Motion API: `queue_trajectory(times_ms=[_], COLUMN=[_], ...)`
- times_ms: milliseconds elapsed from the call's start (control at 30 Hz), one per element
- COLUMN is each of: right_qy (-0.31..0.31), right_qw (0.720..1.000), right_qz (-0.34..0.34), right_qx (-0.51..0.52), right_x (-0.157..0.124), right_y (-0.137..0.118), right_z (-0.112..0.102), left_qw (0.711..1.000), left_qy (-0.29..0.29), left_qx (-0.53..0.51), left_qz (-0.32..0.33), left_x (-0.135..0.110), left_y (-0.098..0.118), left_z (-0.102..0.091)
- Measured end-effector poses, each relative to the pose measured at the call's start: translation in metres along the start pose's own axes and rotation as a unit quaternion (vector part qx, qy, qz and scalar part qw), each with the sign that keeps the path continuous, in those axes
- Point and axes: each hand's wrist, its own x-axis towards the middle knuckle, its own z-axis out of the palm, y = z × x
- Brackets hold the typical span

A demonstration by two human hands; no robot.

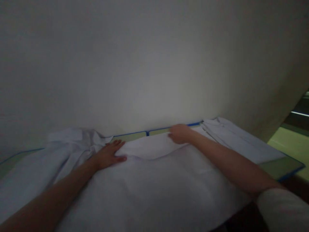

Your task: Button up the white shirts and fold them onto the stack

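1. Nearest you, the white cloth (154, 190) is lying across the green table (280, 166), bunched at the left.
2. Your left hand (109, 155) is pressing it flat, fingers spread wide; firm palm pressure, I'd judge, is stopping slippage.
3. Your right hand (180, 133) is curling its fingers narrowly over the fold's far edge, apparently pinching it; draw evenly.
4. Beyond, on cloth and wall (154, 64), no writing is showing.

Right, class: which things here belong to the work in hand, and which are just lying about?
In hand: white sheet; left hand flat on it; right hand at its far edge.
Lying about: white cloth at right; green surface; wall.
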Motion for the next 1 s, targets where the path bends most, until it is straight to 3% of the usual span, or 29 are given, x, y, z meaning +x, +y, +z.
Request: queue_trajectory(times_ms=[33, 67, 133, 233, 333, 533, 667, 800, 1000], right_qy=[-0.018, -0.033, -0.032, -0.051, -0.047, -0.062, -0.076, -0.081, -0.096], right_qw=[0.999, 0.993, 0.978, 0.981, 0.983, 0.995, 0.995, 0.994, 0.992], right_qz=[-0.031, -0.106, -0.201, -0.18, -0.171, -0.064, 0.013, 0.044, 0.054], right_qx=[-0.005, -0.024, -0.048, -0.051, -0.044, -0.049, -0.058, -0.058, -0.059], right_x=[0.021, 0.042, 0.074, 0.091, 0.071, -0.004, -0.042, -0.06, -0.062], right_y=[-0.032, -0.06, -0.102, -0.116, -0.077, 0.06, 0.131, 0.174, 0.21], right_z=[0.019, 0.04, 0.081, 0.123, 0.131, 0.094, 0.077, 0.07, 0.067], left_qw=[1.0, 1.0, 1.0, 1.0, 1.0, 1.0, 1.0, 1.0, 1.0], left_qy=[0.003, 0.006, 0.015, 0.019, 0.019, 0.016, 0.01, 0.002, -0.013], left_qx=[-0.001, 0.0, 0.003, 0.013, 0.014, 0.008, 0.001, 0.005, 0.012], left_qz=[0.003, 0.005, 0.007, 0.007, 0.003, 0.013, 0.013, 0.014, 0.019], left_x=[0.001, 0.002, 0.005, 0.009, 0.011, 0.014, 0.012, 0.009, 0.017], left_y=[-0.002, -0.005, -0.01, -0.016, -0.021, -0.024, -0.021, -0.02, -0.006], left_z=[0.002, 0.004, 0.009, 0.016, 0.021, 0.027, 0.025, 0.024, 0.017])
